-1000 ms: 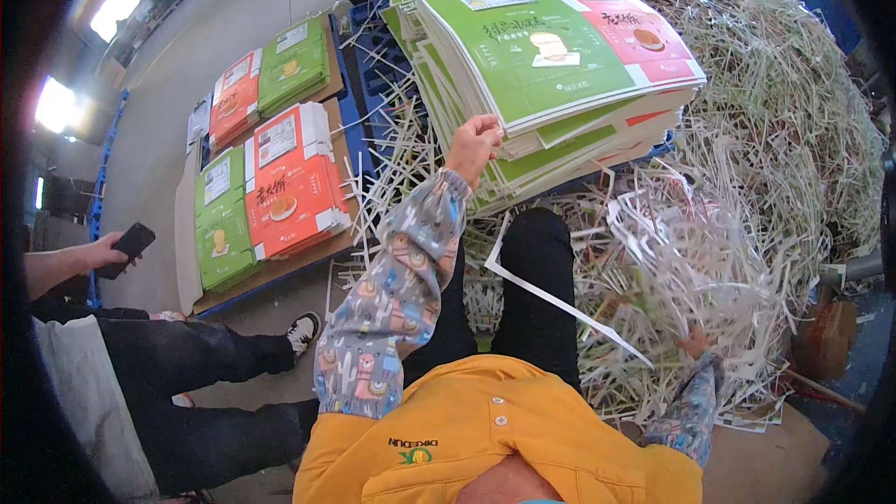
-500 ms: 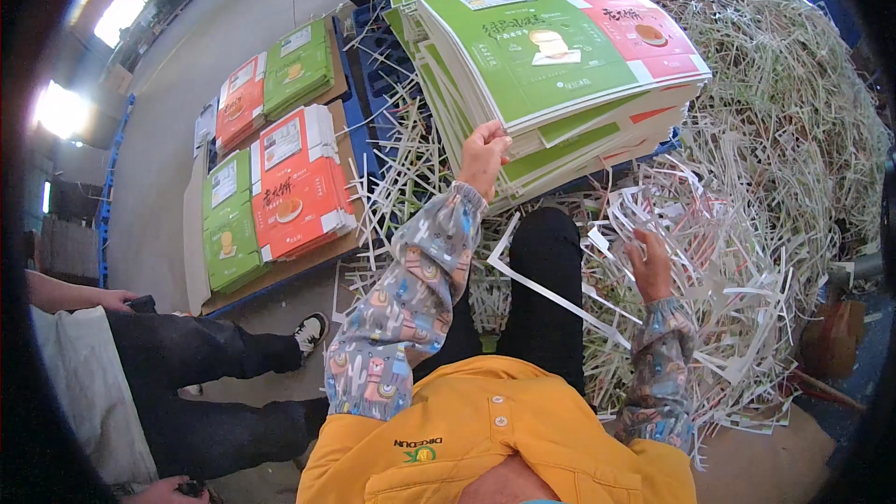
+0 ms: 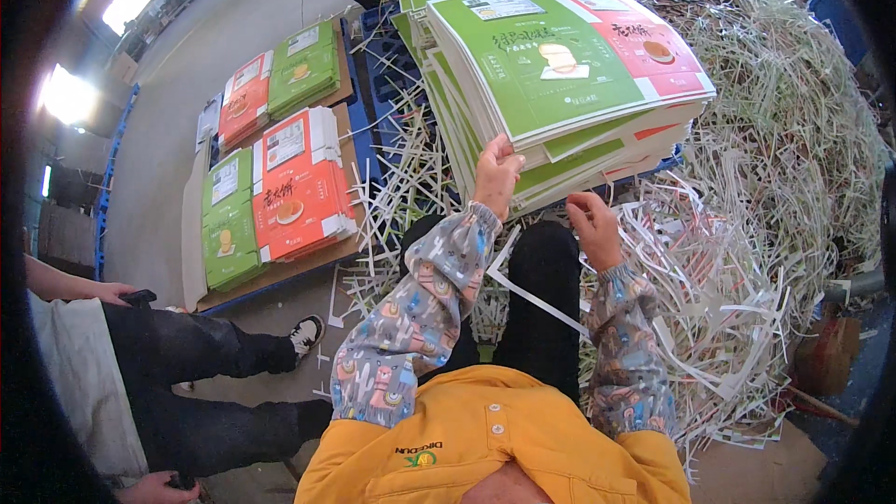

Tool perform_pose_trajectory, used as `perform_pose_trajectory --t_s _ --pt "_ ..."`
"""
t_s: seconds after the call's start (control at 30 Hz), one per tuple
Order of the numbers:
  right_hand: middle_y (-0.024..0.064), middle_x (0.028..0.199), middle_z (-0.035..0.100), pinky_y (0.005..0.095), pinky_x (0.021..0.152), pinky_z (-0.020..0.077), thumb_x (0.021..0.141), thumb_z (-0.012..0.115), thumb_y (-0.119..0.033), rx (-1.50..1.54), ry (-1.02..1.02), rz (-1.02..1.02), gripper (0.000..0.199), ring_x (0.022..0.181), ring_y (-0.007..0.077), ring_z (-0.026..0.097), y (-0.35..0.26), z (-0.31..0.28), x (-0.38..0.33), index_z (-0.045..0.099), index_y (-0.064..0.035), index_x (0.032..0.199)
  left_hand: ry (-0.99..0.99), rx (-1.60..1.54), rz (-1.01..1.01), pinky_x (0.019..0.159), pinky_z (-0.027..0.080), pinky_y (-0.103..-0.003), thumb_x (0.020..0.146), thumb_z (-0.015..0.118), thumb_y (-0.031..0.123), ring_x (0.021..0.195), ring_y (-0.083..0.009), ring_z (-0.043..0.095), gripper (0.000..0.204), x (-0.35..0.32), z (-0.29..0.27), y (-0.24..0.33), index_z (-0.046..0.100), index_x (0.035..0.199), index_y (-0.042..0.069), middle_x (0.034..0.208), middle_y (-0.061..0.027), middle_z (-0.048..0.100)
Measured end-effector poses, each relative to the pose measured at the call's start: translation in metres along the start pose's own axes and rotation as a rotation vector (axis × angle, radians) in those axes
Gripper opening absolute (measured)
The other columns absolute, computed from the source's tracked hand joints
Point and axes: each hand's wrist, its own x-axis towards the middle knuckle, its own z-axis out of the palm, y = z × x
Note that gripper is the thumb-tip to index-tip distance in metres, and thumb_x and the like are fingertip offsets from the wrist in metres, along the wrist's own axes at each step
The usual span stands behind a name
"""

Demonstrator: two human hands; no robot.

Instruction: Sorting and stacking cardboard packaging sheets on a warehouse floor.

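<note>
Nearest, the right hand (image 3: 595,229) is holding its fingers half curled; whether they are pinching anything, I cannot tell. Slightly farther left, the left hand (image 3: 498,173) is pinching the stack of printed sheets (image 3: 571,61) at its near corner, and paper strips (image 3: 784,131) are lying heaped on the stack's right.

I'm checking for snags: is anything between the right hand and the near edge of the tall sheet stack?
Nothing visible blocks the right hand from the tall sheet stack. The left hand is at its near corner, farther left, and the loose paper strips lie mostly to the right.
</note>
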Motion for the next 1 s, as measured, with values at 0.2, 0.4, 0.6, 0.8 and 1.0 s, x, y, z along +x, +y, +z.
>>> perform_pose_trajectory --t_s 0.2,0.4,0.6,0.8,1.0 --pt "0.0031 0.080 0.058 0.0233 0.062 0.0439 0.080 0.054 -0.015 0.216 -0.038 0.139 0.020 0.070 0.0098 0.054 -0.003 0.020 0.031 0.055 0.0000 0.093 0.029 -0.207 -0.079 0.063 0.042 -0.024 0.075 0.053 0.007 0.083 -0.0136 0.050 0.046 0.004 -0.001 0.002 0.039 0.118 -0.001 0.100 -0.0065 0.051" --pt "0.0035 0.080 0.058 0.0215 0.058 0.0430 0.081 0.053 -0.015 0.655 0.056 0.367 0.020 0.066 0.0088 0.052 -0.009 0.038 0.055 0.053 -0.0016 0.096 -0.024 -0.401 -0.195 0.061 0.040 -0.023 0.074 0.055 0.009 0.078 -0.0108 0.048 0.037 0.005 -0.007 0.006 0.044 0.110 0.003 0.091 -0.0023 0.052" --pt "0.0056 0.082 0.057 0.0229 0.056 0.0449 0.081 0.052 -0.014 0.764 0.091 0.428 0.024 0.067 0.0111 0.054 -0.008 0.050 0.075 0.050 -0.0011 0.101 -0.066 -0.444 -0.306 0.060 0.038 -0.024 0.075 0.056 0.010 0.073 -0.0103 0.048 0.028 0.010 -0.015 0.006 0.049 0.101 0.007 0.083 0.0003 0.051" --pt "0.0063 0.082 0.056 0.0232 0.056 0.0458 0.081 0.052 -0.012 0.803 0.098 0.444 0.023 0.066 0.0122 0.054 -0.013 0.049 0.077 0.049 -0.0017 0.101 -0.142 -0.496 -0.253 0.064 0.041 -0.025 0.078 0.051 0.010 0.077 -0.0108 0.051 0.022 0.012 -0.022 0.014 0.051 0.100 0.006 0.089 -0.0010 0.056" --pt "0.0065 0.083 0.056 0.0235 0.056 0.0459 0.080 0.051 -0.012 0.853 0.100 0.465 0.023 0.068 0.0125 0.054 -0.016 0.054 0.077 0.048 -0.0018 0.101 -0.173 -0.485 -0.198 0.069 0.041 -0.025 0.079 0.049 0.009 0.084 -0.0116 0.051 0.022 0.010 -0.023 0.019 0.051 0.100 0.006 0.093 -0.0026 0.056"
